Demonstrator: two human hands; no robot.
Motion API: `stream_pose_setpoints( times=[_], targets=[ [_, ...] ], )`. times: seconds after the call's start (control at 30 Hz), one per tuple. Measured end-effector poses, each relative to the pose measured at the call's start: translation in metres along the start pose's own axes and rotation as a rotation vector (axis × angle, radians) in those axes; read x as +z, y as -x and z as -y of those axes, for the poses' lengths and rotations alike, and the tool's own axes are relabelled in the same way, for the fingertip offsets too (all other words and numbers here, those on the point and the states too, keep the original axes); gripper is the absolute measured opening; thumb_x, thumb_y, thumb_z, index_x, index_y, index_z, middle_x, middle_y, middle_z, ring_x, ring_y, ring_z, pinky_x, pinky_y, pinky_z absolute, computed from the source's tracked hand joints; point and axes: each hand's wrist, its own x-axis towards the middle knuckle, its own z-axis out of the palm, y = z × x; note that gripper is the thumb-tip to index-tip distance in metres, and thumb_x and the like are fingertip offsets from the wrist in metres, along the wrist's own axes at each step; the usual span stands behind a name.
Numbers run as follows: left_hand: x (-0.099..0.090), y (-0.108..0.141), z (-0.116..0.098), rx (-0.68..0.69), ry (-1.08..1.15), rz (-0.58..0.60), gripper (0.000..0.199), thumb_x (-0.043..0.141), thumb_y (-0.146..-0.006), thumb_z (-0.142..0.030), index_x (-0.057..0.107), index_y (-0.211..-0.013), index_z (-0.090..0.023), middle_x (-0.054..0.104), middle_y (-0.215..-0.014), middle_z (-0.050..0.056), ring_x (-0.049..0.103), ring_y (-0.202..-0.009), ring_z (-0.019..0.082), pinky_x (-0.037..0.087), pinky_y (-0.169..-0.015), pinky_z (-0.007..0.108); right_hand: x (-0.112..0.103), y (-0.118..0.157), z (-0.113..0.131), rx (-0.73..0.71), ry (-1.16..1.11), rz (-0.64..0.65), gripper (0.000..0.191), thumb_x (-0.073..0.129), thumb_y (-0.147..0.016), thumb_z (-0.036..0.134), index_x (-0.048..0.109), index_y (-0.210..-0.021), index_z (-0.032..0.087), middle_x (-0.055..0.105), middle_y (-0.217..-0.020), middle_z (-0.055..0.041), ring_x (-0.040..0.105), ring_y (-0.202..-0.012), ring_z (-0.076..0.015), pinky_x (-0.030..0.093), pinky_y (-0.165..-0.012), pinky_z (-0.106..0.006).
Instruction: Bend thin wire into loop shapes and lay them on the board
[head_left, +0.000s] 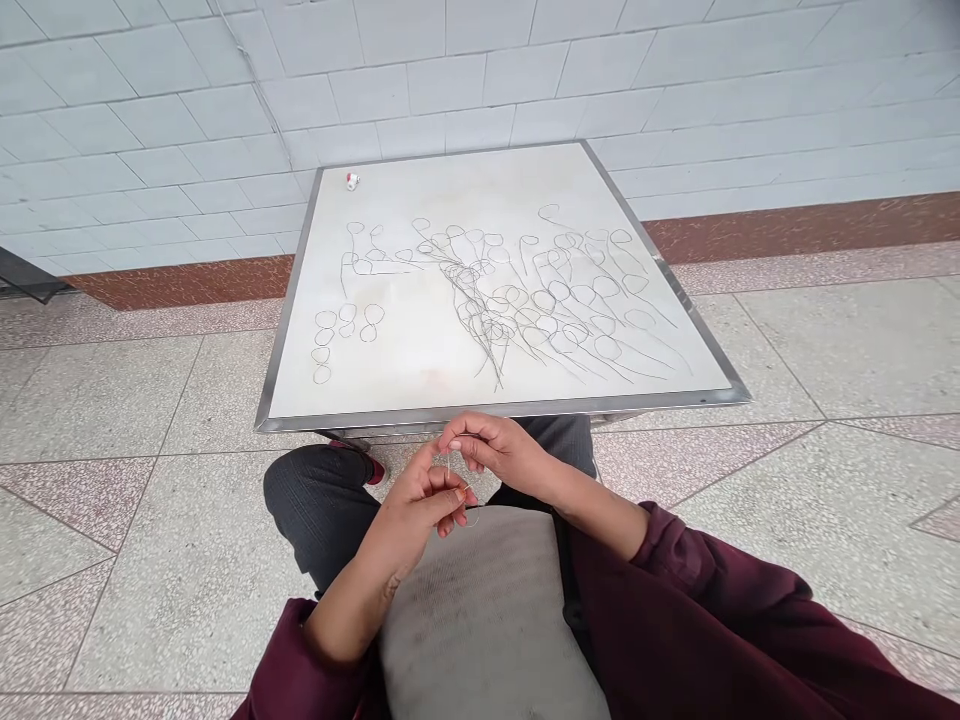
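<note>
A thin wire runs between my two hands, just in front of the table's near edge and above my lap. My left hand pinches it between thumb and fingers, and a curved bit hangs below the fingertips. Its upper part meets the closed fingertips of my right hand, which touch the raised left index finger. Fingers hide much of the wire's shape. On the white table lie many thin wires with looped ends, heaped at the middle and right. Several figure-eight wire pieces are set apart at the left.
A small white and red object sits near the table's far left corner. A metal rim edges the tabletop. Behind it stands a white block wall. My knees are under the near edge, and a grey cloth covers my lap.
</note>
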Motion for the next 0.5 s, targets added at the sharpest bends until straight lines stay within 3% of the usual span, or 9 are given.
stream_pose_setpoints(
  times=[0.27,0.5],
  targets=[
    [-0.0042,0.0018,-0.0014,0.023,-0.074,-0.051,0.053,0.053,-0.079,-0.015,0.045,-0.131,-0.023,0.058,-0.076,-0.003,0.035,-0.048,0.004,0.025,-0.045,0.018,-0.0053,0.0048,0.0058,-0.073,0.156,0.056,0.018,0.043,-0.096,0.028,0.056,-0.088,0.018,0.052,-0.075,0.0012,0.052,-0.062,-0.0091,0.045,-0.060,-0.022],
    [-0.0057,0.0006,0.0029,0.067,-0.081,-0.030,0.047,0.058,-0.086,-0.035,0.048,-0.130,-0.022,0.058,-0.073,-0.002,0.031,-0.043,0.003,0.025,-0.041,0.019,-0.0075,0.0073,0.0087,-0.151,0.234,0.138,0.019,0.038,-0.098,0.028,0.052,-0.089,0.019,0.053,-0.075,0.0007,0.055,-0.064,-0.0107,0.047,-0.062,-0.024]
  ],
)
